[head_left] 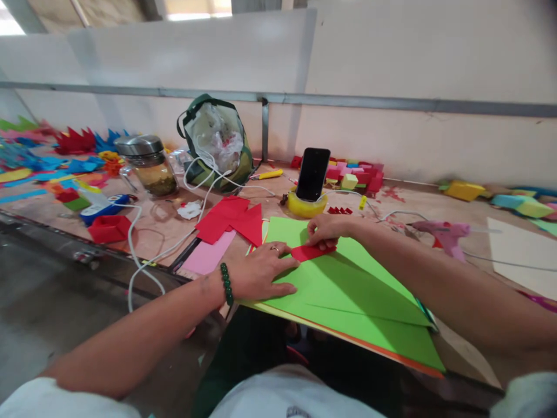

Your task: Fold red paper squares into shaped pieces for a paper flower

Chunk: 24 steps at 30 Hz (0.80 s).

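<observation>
A small red piece of paper (310, 253) lies on a stack of green paper sheets (348, 290) at the table's front edge. My left hand (263, 270) rests flat with its fingers apart, fingertips at the left end of the red paper. Over the right part of that paper, my right hand (327, 229) is closed, its fingers curled down and pressed on the paper's upper edge. The tips of those fingers are partly hidden. Larger red paper pieces (228, 217) lie to the left of the stack, beside a pink sheet (209, 252).
Behind the stack a phone (313, 174) leans on a yellow tape roll (307, 204). A pink glue gun (450, 235) lies at the right. White cables (138, 232) cross the left side, near a glass jar (152, 171) and a green bag (217, 145). Folded paper blocks (357, 174) sit at the back.
</observation>
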Motion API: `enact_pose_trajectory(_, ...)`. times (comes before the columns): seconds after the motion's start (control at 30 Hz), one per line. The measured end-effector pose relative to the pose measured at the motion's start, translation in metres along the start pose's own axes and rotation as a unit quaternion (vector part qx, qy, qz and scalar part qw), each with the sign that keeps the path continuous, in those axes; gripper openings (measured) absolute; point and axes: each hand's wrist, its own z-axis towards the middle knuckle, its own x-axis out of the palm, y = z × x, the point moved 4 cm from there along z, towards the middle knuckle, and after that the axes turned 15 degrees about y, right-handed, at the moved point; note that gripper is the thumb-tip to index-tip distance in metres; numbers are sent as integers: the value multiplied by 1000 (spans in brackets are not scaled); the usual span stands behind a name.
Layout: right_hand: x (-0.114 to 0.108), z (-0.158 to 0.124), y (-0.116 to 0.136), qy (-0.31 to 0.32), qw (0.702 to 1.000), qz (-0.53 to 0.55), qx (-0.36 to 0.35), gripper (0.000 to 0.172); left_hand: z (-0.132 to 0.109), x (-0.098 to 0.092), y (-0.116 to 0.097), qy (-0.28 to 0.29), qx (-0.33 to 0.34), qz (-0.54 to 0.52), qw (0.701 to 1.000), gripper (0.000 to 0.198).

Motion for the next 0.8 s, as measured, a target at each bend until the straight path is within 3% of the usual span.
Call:
enact_pose_trajectory(0.17, -7, -15, -33, -44, 999, 12, 19, 28, 1, -4, 0, 18, 2, 9, 1000, 45)
enact_pose_trajectory(0.43, 9, -38, -62, -130, 991, 20, 29, 21, 17, -22, -7, 67, -16, 61, 996, 42)
enact_pose_trajectory(0.6, 14, -42, -60, -138, 990, 10, 9, 37, 47, -24, -8, 30, -103, 97, 990, 48)
enact_pose_trajectory(0.8, 16, -48, -45, -147, 987, -71, -1, 70, 62, -29, 8, 57, -95, 77, 991, 36)
